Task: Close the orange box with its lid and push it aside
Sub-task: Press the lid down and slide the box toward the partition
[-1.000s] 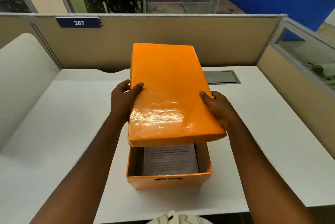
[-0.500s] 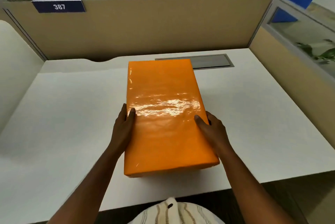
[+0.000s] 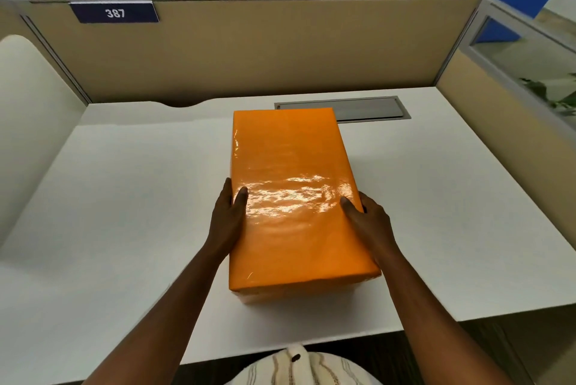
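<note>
Gripping lid (image 3: 290,185) both sides: left hand (image 3: 226,222), right hand (image 3: 369,222); orange box (image 3: 299,291) mostly hidden beneath.

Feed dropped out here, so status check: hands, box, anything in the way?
Left hand and right hand grip lid sides. Lid down on orange box. Desk around it bare.

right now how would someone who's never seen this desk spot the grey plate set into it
Start at the tan partition with the 387 sign. Below it, on the white desk, just behind the orange lid, lies the grey plate. It alone is flush, dull and metallic.
</note>
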Action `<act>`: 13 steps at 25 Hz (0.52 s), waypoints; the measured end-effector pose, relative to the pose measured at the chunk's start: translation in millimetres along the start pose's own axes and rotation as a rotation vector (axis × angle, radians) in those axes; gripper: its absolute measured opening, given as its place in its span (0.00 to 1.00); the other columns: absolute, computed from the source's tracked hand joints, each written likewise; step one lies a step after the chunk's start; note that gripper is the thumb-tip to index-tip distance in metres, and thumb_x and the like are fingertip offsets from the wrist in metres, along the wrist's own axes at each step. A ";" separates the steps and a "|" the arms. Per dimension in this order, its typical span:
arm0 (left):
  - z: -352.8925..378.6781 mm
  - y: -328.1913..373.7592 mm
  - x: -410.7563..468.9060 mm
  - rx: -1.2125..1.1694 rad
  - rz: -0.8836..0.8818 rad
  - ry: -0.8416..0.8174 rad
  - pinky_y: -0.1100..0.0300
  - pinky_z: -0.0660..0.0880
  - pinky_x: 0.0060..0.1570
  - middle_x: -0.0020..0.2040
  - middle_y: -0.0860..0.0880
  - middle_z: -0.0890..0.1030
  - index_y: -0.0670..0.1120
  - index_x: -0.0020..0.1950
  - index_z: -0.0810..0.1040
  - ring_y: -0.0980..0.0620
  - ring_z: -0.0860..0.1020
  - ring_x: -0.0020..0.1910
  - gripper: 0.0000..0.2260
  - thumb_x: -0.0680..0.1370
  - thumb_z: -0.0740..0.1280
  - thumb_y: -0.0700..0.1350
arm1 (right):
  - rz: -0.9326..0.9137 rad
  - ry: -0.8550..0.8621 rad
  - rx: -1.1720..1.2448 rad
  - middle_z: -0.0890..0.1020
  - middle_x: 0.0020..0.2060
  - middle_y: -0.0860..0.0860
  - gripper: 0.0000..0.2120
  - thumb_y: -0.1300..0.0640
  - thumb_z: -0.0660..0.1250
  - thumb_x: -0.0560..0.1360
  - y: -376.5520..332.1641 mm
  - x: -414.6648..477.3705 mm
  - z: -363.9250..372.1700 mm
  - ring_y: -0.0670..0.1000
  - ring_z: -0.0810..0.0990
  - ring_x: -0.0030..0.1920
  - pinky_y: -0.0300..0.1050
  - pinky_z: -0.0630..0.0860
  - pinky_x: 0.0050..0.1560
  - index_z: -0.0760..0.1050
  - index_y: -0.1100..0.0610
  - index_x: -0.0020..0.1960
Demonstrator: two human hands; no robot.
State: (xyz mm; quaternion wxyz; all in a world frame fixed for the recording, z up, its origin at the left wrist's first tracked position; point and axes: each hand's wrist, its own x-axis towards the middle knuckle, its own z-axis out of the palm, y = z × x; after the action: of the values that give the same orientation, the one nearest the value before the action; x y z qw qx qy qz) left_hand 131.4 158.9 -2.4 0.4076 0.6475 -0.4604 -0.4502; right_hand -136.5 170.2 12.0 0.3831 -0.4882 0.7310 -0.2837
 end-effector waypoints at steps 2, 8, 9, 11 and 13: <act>1.5 -0.8 2.1 -0.006 0.017 -0.008 0.47 0.74 0.61 0.72 0.46 0.72 0.50 0.76 0.60 0.42 0.75 0.66 0.25 0.81 0.56 0.56 | 0.024 0.001 -0.021 0.75 0.66 0.55 0.27 0.39 0.57 0.76 1.7 3.0 1.7 0.60 0.75 0.62 0.59 0.72 0.63 0.66 0.51 0.70; 4.1 -5.3 10.7 0.027 0.027 -0.002 0.65 0.73 0.45 0.68 0.48 0.75 0.51 0.74 0.63 0.49 0.78 0.57 0.22 0.81 0.56 0.55 | -0.002 -0.036 -0.166 0.63 0.74 0.53 0.30 0.40 0.53 0.78 -2.9 13.7 8.1 0.62 0.68 0.70 0.59 0.66 0.66 0.46 0.44 0.76; 4.0 -5.1 12.0 0.030 0.037 -0.006 0.67 0.72 0.43 0.68 0.48 0.76 0.51 0.74 0.63 0.50 0.78 0.55 0.22 0.81 0.56 0.55 | -0.013 -0.051 -0.211 0.62 0.75 0.54 0.29 0.41 0.52 0.79 -2.7 15.5 8.7 0.62 0.67 0.70 0.59 0.66 0.67 0.45 0.44 0.76; 4.2 -5.0 15.7 0.042 0.043 -0.012 0.67 0.71 0.44 0.68 0.47 0.75 0.51 0.74 0.63 0.52 0.77 0.53 0.21 0.81 0.56 0.55 | -0.014 -0.060 -0.280 0.63 0.74 0.55 0.29 0.41 0.51 0.79 -3.1 19.6 9.4 0.63 0.67 0.70 0.60 0.65 0.67 0.44 0.44 0.76; 5.1 -7.0 17.9 0.056 0.039 -0.007 0.68 0.71 0.44 0.68 0.47 0.75 0.51 0.73 0.64 0.53 0.76 0.53 0.20 0.82 0.56 0.55 | -0.006 -0.058 -0.309 0.65 0.73 0.55 0.28 0.41 0.50 0.79 -3.3 22.2 9.9 0.63 0.68 0.69 0.61 0.65 0.67 0.44 0.44 0.76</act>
State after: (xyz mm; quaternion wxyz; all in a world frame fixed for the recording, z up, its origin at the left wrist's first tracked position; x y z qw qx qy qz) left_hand 131.2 142.7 -14.1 0.3962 0.6480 -0.4868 -0.4316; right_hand -131.6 147.9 2.9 0.3234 -0.5517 0.7531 -0.1548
